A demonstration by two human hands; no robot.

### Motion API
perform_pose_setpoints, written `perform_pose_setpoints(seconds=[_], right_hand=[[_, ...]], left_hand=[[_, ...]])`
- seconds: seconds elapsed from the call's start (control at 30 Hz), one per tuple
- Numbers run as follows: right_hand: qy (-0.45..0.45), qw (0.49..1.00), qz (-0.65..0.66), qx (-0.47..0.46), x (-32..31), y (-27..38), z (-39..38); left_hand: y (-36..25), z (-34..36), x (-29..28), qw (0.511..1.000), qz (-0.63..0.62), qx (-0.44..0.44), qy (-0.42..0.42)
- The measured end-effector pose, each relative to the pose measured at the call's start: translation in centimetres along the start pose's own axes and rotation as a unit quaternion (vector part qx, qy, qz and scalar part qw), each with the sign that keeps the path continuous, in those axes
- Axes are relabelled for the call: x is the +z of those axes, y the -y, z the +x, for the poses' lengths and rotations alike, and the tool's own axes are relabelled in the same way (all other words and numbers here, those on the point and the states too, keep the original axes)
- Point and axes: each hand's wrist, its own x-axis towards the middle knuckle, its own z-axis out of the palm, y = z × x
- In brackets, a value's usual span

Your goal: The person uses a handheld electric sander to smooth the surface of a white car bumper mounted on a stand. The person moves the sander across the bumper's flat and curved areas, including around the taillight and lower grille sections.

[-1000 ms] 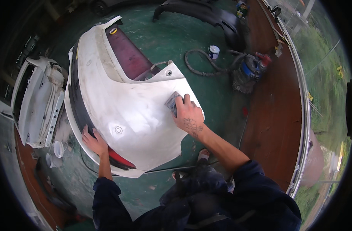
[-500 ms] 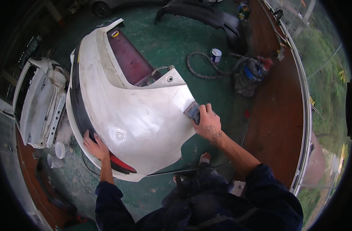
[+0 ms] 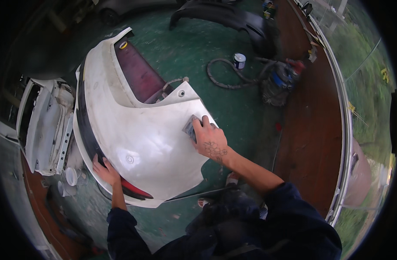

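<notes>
Bumper Corner: Hazards and Grip

Head view. White bumper (image 3: 159, 141) lies in front of the wearer, outer face up, left of and below a coiled grey hose (image 3: 220, 85). A dark red panel (image 3: 140, 73) shows within its upper cutout; the support beneath the bumper is hidden.

Possible faults, by judgement:
- Edge damage. The dark hand block (image 3: 189, 126) sits near the bumper's right-hand edge. A stroke that overruns this edge could catch or tilt the block and mark the corner.
- Uneven contact. Fingertip pressure on one side of the block could dig into the curved face.
- Shifting. A light left-hand hold could let the bumper slide or rock under a hard push.

Grip, right hand (image 3: 210, 138): fingers are bent narrowly around the block, which appears to rest on the white face. The exact palm contact is hidden.

Grip, left hand (image 3: 107, 172): fingers are loosely spread, grasping no tool. They lie on the black trim strip (image 3: 86, 123), just above the red lens (image 3: 135, 190). How firmly they press cannot be told.
</notes>
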Motion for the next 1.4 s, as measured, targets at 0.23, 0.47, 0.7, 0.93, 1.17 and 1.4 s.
perform_pose_setpoints(seconds=[0.23, 0.47, 0.7, 0.93, 1.17, 1.4], right_hand=[[0.005, 0.999, 0.013, 0.032, 0.7, -3.5, -3.3], [-0.1, 0.992, 0.029, 0.071, -0.7, -0.1, 4.8], [-0.164, 0.986, -0.018, 0.014, 6.4, 6.5, -1.1], [-0.194, 0.957, 0.085, 0.2, 4.8, -0.6, -5.7], [-0.199, 0.95, 0.156, 0.183, 12.0, 5.4, -10.9], [-0.269, 0.919, 0.203, 0.205, 17.2, 4.7, -14.5]], left_hand=[[0.1, 0.0, 0.2, 1.0, -0.001, -0.004, 0.004], [1.4, 0.5, 0.1, 1.0, 0.007, 0.014, 0.01], [2.7, 1.2, 0.6, 0.996, 0.039, 0.049, 0.066], [6.3, 2.0, -0.9, 0.974, 0.025, 0.197, 0.11], [7.1, 2.2, -0.8, 0.976, 0.024, 0.201, 0.083], [8.4, 2.4, -1.0, 0.974, 0.004, 0.207, 0.09]])
